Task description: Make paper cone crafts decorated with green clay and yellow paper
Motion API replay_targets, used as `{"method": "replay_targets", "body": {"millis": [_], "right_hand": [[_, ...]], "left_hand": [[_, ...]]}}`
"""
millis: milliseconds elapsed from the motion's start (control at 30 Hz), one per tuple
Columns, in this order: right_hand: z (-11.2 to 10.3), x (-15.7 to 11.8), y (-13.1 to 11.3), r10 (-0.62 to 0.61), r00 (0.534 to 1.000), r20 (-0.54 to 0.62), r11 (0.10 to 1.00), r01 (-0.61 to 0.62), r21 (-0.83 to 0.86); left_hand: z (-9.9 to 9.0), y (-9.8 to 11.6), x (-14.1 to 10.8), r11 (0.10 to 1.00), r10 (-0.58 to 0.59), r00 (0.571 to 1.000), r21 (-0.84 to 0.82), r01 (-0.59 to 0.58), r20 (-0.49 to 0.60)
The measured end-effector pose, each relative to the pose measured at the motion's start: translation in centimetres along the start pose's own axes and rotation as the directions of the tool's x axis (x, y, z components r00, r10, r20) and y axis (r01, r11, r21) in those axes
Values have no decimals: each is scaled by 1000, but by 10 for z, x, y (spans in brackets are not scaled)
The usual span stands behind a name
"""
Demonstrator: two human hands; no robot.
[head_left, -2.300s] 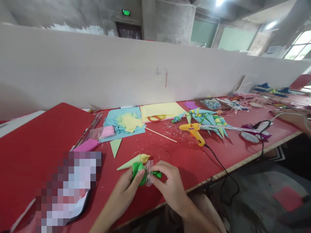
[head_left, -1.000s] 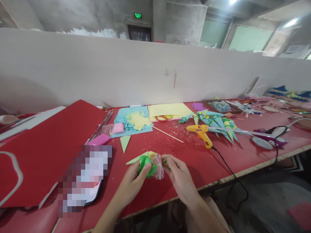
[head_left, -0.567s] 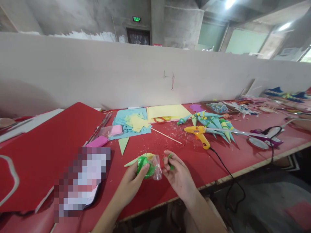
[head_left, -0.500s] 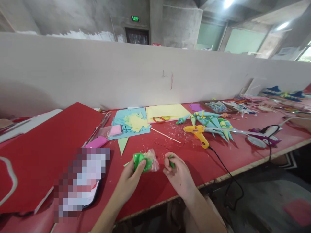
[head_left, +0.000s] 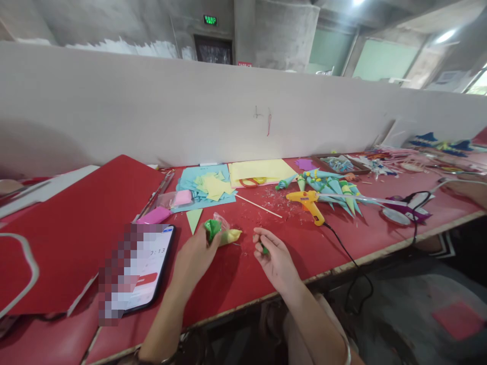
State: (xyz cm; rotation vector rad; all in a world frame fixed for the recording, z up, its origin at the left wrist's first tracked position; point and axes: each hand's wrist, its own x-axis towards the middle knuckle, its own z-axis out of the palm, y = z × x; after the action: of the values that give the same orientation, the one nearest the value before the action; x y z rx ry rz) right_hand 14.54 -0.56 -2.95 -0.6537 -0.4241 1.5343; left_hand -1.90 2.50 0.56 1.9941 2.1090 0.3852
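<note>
My left hand is closed around a clear plastic bag of green modelling clay, low over the red tabletop. Just right of these fingers lies a pale yellow rolled paper cone, partly hidden by the hand and bag. A small lump of green clay shows in my right hand, held by curled fingers. Beyond the left hand lies a light green paper triangle.
A yellow hot glue gun with a trailing cord lies to the right, before a pile of blue paper cones. Paper cutouts, pink clay packs, a thin stick and a phone surround the hands.
My left hand has moved left and slightly away with the clay bag, and the yellow cone beside it now shows. My right hand keeps the green lump in nearly the same place.
</note>
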Motion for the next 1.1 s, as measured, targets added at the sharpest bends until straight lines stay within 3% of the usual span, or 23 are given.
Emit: {"method": "replay_targets", "body": {"millis": [100,200,333,433,533,633,700,767,867,1100], "right_hand": [[2,0,-1,-6,1000,-18,998,8,68],[2,0,-2,0,1000,-8,993,1,117],[1,-1,-4,60,995,77,977,-74,198],[1,-1,-6,84,990,114,971,-107,216],[2,-1,-6,78,989,129,972,-104,209],[1,-1,-5,86,989,120,974,-109,200],[1,-2,-4,114,990,77,972,-127,195],[2,-3,-4,141,989,36,967,-146,209],[3,-3,-6,153,987,45,962,-159,222],[7,-6,-9,95,991,95,974,-112,198]], "left_hand": [[-1,4,2,987,-37,999,160,32,32],[-1,7,1,980,-45,999,193,45,-5],[6,5,-1,969,23,978,244,30,-209],[12,1,-2,965,119,910,263,-11,-398],[14,7,-7,960,277,836,168,-223,-474],[16,26,-18,841,479,812,-88,-533,-334],[19,39,-25,717,581,776,-295,-631,-247],[23,47,-29,653,575,781,-437,-618,-244],[28,49,-30,622,505,823,-552,-556,-260],[31,46,-31,636,408,875,-606,-478,-261]]}}
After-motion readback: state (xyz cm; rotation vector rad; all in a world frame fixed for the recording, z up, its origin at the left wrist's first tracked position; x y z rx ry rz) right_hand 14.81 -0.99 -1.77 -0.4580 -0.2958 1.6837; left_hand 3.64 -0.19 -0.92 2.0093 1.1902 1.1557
